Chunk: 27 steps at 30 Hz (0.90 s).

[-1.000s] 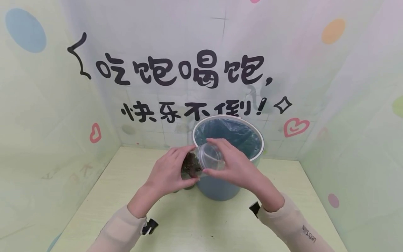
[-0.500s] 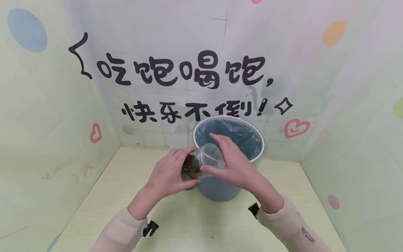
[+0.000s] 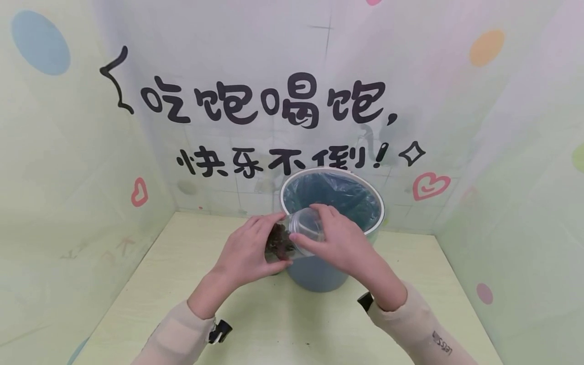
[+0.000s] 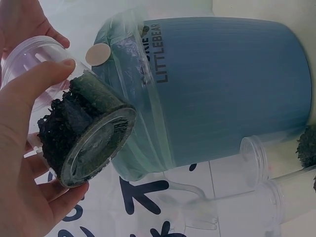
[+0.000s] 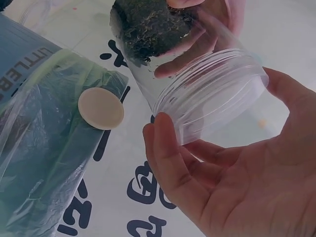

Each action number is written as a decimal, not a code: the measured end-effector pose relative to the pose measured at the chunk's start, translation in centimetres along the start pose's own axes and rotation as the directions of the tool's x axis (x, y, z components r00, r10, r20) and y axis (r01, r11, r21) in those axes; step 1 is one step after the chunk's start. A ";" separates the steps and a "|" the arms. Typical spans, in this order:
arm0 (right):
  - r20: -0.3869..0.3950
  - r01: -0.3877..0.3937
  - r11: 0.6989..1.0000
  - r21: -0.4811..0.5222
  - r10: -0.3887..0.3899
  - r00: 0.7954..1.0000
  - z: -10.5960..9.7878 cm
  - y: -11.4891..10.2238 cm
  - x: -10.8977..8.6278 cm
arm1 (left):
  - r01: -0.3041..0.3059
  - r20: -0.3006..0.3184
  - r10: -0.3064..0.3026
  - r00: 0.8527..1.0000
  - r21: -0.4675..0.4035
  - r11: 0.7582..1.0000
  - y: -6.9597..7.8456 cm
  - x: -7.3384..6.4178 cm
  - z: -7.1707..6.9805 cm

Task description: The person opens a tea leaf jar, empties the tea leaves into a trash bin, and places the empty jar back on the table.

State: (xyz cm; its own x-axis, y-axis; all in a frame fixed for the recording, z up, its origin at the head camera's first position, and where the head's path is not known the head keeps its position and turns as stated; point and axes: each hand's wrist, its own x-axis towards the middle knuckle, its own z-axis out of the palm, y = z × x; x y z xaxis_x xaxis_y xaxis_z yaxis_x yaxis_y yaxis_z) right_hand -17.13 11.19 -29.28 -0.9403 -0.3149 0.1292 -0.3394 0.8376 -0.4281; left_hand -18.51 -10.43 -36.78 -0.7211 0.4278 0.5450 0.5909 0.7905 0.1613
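A clear plastic jar [image 3: 279,242] with dark, dry leaf-like bits inside is held tilted in the air, its lid end toward the right. My left hand [image 3: 244,248] grips the jar's body, thumb on one side and fingers on the other. The see-through screw lid [image 5: 212,96] sits on the jar's mouth. Around its rim my right hand [image 3: 344,238] curls, thumb on the near side and fingers on the far side. In the left wrist view the dark bits [image 4: 64,128] lie along one side of the jar, and its ringed base faces the camera.
Behind the hands stands a blue bin [image 3: 319,274] with a white rim and a dark plastic liner [image 3: 337,195]. More clear jars [image 4: 276,197] stand beside it, mostly hidden in the head view. A few dark specks lie on the pale table [image 3: 246,324].
The right hand's fingers have loosened off the lid, spread, then closed on it again with the hand turned slightly. The left hand keeps its hold on the jar, almost still.
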 end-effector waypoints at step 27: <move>0.004 0.244 0.962 0.125 -0.246 0.969 -0.3 0.7 -0.3 | 0.018 0.015 -0.017 1.000 -0.032 0.999 -0.1 -0.5 0.3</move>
State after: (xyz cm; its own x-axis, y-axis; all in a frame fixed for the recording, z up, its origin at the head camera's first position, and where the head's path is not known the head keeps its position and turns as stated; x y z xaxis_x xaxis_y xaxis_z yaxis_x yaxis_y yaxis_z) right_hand -17.11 11.98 -29.33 -0.8276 -0.5135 0.2268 -0.5524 0.6731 -0.4918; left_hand -18.33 -10.64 -37.28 -0.7366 0.4209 0.5294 0.5893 0.7835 0.1971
